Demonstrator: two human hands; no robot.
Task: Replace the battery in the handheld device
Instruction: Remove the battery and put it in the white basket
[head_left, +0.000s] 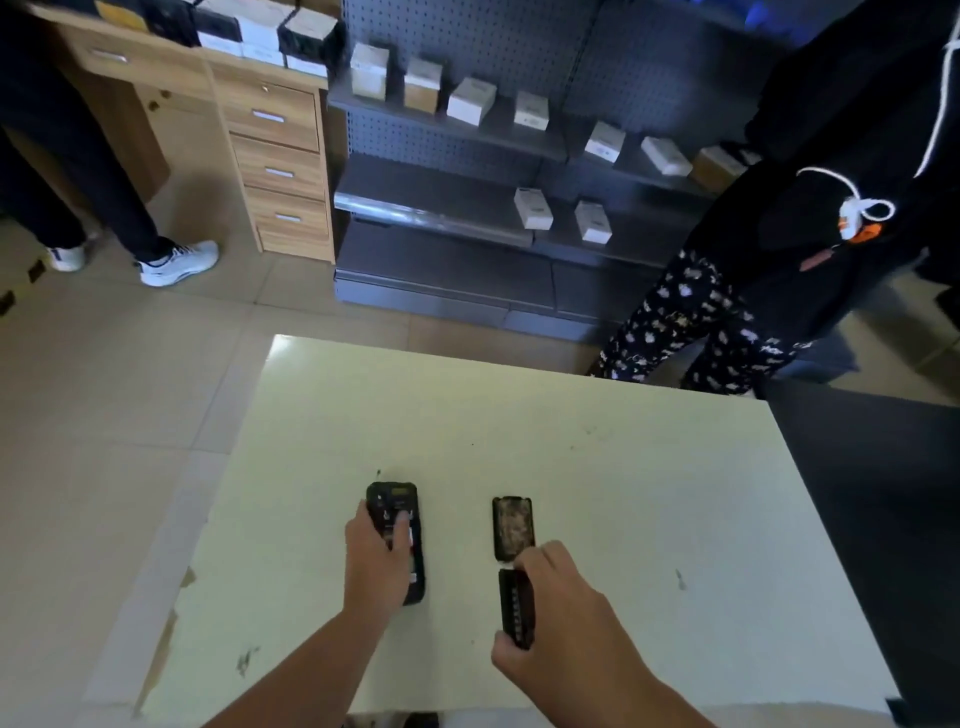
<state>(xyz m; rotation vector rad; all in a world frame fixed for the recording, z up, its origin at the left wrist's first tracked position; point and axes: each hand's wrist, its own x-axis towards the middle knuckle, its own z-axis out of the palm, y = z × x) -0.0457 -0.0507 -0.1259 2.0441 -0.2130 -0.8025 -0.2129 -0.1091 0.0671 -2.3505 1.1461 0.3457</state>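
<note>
Black plastic makes up the handheld device (397, 540), which lies back-up on the pale table (623, 467) at about 7 o'clock from the table's middle, its long axis running toward 12. Its rear is uncovered and shows small light labels, but the print is too small to read. Just to its 3 o'clock, apart from it, lies the removed back cover (512, 527), inner face up, scuffed and grey. Directly at the cover's 6 o'clock sits a dark battery (517, 608), almost touching the cover's near end.

Left hand (376, 556) reaches in from 6 o'clock and wraps the device from its left edge, one finger laid across the open back. Right hand (558, 613) grips the battery, thumb at its near end and fingers curled over its far end.

Beyond the table, at 12 o'clock, grey shelves (441, 213) carry small white and tan boxes (532, 208); their labels are illegible.
</note>
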